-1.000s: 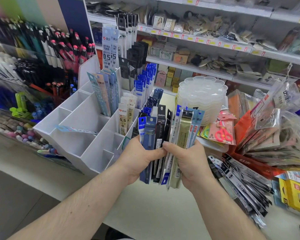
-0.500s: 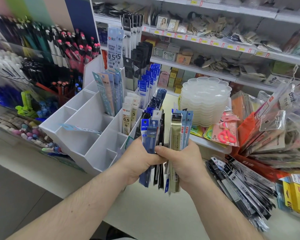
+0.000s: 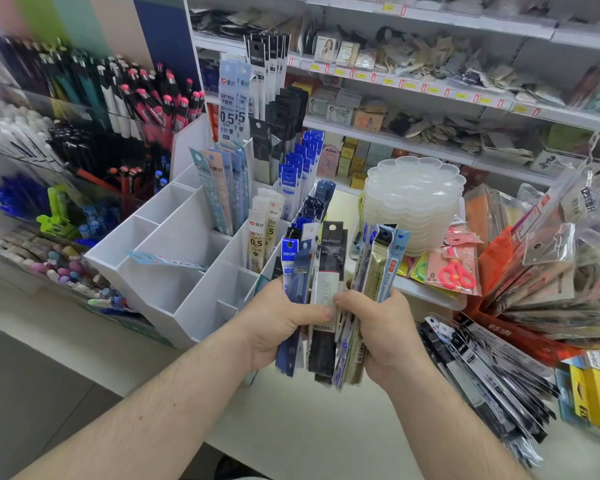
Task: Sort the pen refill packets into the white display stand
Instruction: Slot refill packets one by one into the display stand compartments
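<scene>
Fanned a second ago, the refill packets (image 3: 329, 292) are now bunched upright, clamped by curled fingers of left hand (image 3: 281, 323) and right hand (image 3: 381, 334) beside the white display stand (image 3: 174, 237).

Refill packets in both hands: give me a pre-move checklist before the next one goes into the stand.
1. Left hand grip on the blue and black packets: ok.
2. Right hand grip on the gold and blue packets: ok.
3. One packet singled out for placing: not ok, all bunched.
4. White display stand has free front compartments: ok.
5. Loose packet lying across a compartment: not ok.
6. Matching slot for each type: cannot tell.
</scene>
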`<state>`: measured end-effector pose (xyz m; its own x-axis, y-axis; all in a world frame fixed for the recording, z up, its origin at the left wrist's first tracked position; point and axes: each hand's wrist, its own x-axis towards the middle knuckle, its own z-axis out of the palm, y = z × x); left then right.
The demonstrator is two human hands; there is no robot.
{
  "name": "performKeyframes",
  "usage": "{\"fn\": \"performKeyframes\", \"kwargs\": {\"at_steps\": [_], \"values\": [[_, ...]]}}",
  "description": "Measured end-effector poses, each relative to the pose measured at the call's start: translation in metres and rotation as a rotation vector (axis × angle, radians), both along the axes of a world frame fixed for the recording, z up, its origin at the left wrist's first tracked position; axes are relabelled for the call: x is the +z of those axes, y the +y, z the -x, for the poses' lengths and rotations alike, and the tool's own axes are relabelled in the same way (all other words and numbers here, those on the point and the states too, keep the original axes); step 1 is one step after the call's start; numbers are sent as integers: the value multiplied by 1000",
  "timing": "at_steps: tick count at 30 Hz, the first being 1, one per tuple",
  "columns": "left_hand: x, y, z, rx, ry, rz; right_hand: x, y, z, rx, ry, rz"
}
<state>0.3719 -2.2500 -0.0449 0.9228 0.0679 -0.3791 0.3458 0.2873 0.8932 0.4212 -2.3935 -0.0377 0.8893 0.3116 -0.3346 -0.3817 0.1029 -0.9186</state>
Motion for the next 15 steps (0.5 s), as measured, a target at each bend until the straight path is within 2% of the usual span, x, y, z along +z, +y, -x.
{"fn": "performKeyframes", "kwargs": {"at_steps": [8, 15], "values": [[3, -1, -1, 42, 19, -63, 3, 0, 2, 34, -49, -31], [1, 4, 2, 35, 67, -31, 3, -2, -2, 41, 1, -80]]}}
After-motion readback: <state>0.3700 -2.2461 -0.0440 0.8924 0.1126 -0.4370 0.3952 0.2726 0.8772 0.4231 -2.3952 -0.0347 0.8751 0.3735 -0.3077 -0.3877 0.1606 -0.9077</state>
